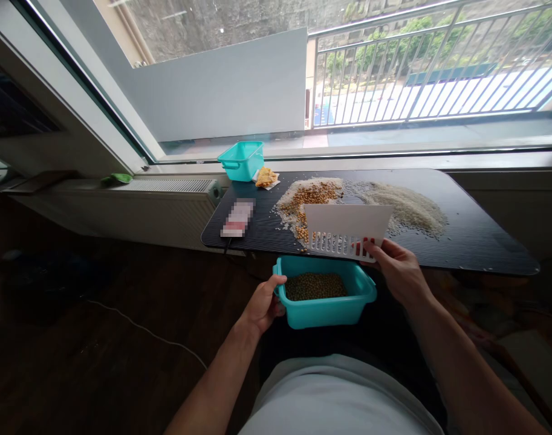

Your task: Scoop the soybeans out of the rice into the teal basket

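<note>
"Where's the blue-green tub (325,314)?"

"By the near edge of the black table (484,244), on the person's side. I see the left hand (264,305) gripping the tub's left end. Little green beans (315,286) lie inside."

"And the right hand (398,266)?"

"It's pinching a white card (348,219) full of slots, low on its right side, near the table's near edge."

"What's on the table?"

"Yellow bits (318,193) with white grains around them, and white rice (409,208) to their right. Another tub (243,164) sits at the far left corner."
</note>
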Available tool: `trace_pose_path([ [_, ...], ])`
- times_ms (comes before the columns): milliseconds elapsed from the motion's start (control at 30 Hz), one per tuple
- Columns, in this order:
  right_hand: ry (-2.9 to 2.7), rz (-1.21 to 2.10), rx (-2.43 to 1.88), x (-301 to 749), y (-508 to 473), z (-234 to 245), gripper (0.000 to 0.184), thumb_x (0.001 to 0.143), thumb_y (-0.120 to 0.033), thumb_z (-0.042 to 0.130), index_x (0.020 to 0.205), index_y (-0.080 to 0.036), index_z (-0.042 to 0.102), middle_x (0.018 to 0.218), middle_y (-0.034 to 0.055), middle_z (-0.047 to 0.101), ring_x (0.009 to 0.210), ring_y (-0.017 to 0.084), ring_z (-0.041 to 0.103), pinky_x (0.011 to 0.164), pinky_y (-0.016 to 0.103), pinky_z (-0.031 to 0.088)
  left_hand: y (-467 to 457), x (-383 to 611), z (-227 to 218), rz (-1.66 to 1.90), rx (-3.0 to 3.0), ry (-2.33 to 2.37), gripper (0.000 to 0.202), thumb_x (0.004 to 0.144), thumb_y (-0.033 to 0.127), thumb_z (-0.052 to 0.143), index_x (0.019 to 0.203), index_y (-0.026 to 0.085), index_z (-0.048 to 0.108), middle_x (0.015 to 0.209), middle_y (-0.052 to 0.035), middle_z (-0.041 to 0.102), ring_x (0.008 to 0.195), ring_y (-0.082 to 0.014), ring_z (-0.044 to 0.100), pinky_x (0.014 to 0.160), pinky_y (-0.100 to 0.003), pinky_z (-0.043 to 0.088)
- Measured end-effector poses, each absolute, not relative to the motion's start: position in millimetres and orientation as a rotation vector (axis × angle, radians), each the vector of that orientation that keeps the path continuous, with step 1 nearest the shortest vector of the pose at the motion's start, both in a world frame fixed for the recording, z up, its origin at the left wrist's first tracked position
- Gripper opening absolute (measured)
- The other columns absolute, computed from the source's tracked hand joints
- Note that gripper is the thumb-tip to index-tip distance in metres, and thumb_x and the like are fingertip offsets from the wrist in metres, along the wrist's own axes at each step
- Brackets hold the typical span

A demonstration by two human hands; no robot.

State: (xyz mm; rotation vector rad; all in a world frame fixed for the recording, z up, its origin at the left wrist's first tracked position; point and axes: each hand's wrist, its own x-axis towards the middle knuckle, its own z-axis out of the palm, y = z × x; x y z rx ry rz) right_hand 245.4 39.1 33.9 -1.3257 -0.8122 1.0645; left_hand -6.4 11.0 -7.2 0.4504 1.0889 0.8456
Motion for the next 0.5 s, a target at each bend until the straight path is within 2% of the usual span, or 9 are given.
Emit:
trace_pose_path([
  [500, -0.876, 1.085, -1.321, 225, 50, 39, 0.031, 0.056, -0.044, 0.076, 0.079, -0.024, 0.072, 0.074, -0.0011, 0.073, 0.072, 0.018, 0.067, 0.061, 0.028, 0.054, 9, -19, -6, 0.890, 0.450, 1.105, 0.038, 0.062, 0.038, 0.066, 0.047, 0.020, 0.036, 0.035, 0.0092, 0.031, 0.029, -0.0043, 0.030, 0.033, -0.019, 0.019],
])
